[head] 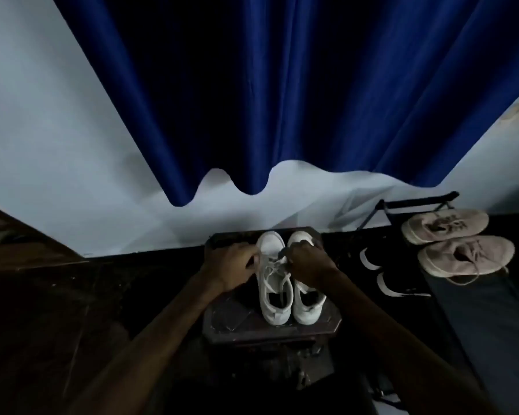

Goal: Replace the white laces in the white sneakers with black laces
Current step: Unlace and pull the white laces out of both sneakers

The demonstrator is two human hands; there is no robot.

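early stage | white lace (271, 269) being worked out of one sneaker (274, 307) | lace being pinched by left hand (237, 266) and right hand (307, 262) | black laces not being seen, all relacing pending

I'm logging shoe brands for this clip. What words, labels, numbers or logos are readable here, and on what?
No readable text anywhere.
Black shoes: white curved marks, no letters.
Beige sneakers: dark patch at the laces, too blurred to read.
White sneakers: no print visible.
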